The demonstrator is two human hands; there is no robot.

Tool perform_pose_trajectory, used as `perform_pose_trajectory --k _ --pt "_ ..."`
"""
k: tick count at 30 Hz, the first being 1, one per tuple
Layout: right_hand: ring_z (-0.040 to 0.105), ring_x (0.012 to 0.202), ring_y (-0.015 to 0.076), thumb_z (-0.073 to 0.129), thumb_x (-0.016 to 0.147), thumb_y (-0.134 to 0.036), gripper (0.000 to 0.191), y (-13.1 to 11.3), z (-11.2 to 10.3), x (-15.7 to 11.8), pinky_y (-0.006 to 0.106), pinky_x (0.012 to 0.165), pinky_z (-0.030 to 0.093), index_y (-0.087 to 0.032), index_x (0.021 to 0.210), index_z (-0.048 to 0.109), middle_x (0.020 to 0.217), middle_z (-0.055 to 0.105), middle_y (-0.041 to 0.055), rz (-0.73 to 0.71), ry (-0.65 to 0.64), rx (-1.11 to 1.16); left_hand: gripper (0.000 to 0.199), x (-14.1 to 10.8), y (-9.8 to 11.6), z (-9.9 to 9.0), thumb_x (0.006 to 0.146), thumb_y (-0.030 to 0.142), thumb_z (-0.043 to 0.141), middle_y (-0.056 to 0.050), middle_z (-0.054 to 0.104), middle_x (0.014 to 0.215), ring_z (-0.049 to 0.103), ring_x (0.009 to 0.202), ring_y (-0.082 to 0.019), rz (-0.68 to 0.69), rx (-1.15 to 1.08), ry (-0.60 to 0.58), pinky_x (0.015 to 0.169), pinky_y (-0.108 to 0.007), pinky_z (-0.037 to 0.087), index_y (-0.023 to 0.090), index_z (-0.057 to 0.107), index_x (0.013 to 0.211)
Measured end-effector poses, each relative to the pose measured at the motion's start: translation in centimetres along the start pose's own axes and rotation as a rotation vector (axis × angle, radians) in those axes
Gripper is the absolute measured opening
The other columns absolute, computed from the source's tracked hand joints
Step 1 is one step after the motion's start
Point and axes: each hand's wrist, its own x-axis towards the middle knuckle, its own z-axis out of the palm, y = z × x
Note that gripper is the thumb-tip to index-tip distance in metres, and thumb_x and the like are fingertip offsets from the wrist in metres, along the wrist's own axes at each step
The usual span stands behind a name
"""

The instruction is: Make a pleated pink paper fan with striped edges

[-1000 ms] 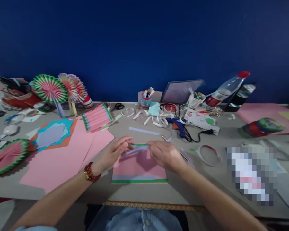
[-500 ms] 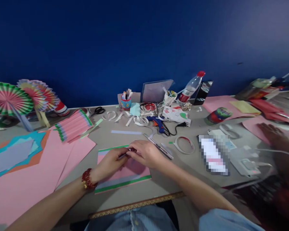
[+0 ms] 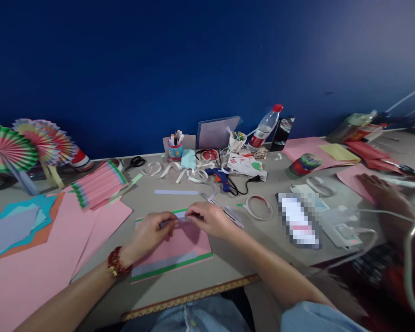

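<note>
A pink paper sheet (image 3: 169, 244) with green and lilac bands along its long edges lies flat in front of me. My left hand (image 3: 152, 233) is over its upper left part, thumb and fingers pinched together. My right hand (image 3: 209, 219) pinches close by, over the upper edge. A small pale lilac strip shows between the fingertips; I cannot tell whether it is loose or part of the sheet's upper band. Just right of my right hand lies a utility knife (image 3: 230, 214). A lilac paper strip (image 3: 176, 192) lies beyond the sheet.
Pleated pink paper (image 3: 102, 184), large pink sheets (image 3: 55, 253) and paper fans (image 3: 7, 147) are on the left. Behind are a blue glue gun (image 3: 221, 179), scissors (image 3: 135, 162) and a bottle (image 3: 266, 129). To the right are a tape roll (image 3: 258, 207), a phone (image 3: 299, 221) and another person's hand (image 3: 375, 186).
My hands were close together over the sheet; their fingertips have now drawn slightly apart, showing a lilac strip between them. The whole view has shifted a little.
</note>
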Motion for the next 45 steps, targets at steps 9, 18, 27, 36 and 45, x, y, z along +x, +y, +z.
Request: perform_pose_trajectory --k 9,18,27,36,45 --pt "0.060 0.076 0.0152 0.055 0.092 -0.014 0.009 -0.6 -0.5 -0.1 0.024 0.069 0.041 -0.019 0.091 0.062 0.086 0.067 0.0026 0.029 -0.079 -0.023 0.034 -0.9 0.1 -0.3 0.097 0.042 0.048 0.001 0.071 0.065 0.061 0.053 -0.011 0.040 -0.040 0.002 0.055 -0.019 0.043 0.018 0.070 0.091" --pt "0.061 0.071 0.0173 0.054 0.092 -0.024 0.013 1.2 -2.3 -3.8 0.026 0.065 0.039 -0.021 0.085 0.064 0.081 0.069 0.0016 0.238 -0.215 -0.095 0.032 -2.2 -1.5 -0.3 0.101 0.035 0.042 -0.002 0.072 0.076 0.065 0.070 -0.015 0.131 0.134 0.110 0.069 -0.025 0.048 0.019 0.067 0.090" --pt "0.065 0.078 0.0181 0.060 0.086 -0.023 0.007 1.8 -2.4 -4.3 0.027 0.069 0.042 -0.023 0.084 0.067 0.085 0.072 0.0002 0.304 -0.301 -0.093 0.042 -2.3 -2.4 2.4 0.092 0.028 0.059 -0.014 0.058 0.135 0.051 0.123 -0.029 0.535 0.725 0.013 0.106 -0.046 0.042 0.014 0.054 0.131" --pt "0.060 0.075 0.0150 0.056 0.087 -0.021 0.007 1.9 -2.1 -2.4 0.025 0.068 0.043 -0.021 0.085 0.063 0.082 0.068 -0.0004 0.270 -0.292 0.082 0.029 -3.5 -3.2 2.2 0.094 0.027 0.056 -0.013 0.059 0.131 0.053 0.120 -0.026 0.526 0.650 0.100 0.104 -0.044 0.045 0.017 0.060 0.121" --pt "0.063 0.079 0.0173 0.060 0.086 -0.024 0.007 3.8 -1.2 -0.7 0.027 0.072 0.044 -0.020 0.087 0.066 0.084 0.070 0.0014 0.263 -0.156 0.073 0.022 -1.2 -2.9 2.3 0.094 0.020 0.053 -0.013 0.063 0.118 0.058 0.110 -0.025 0.502 0.594 0.191 0.096 -0.044 0.051 0.017 0.064 0.112"
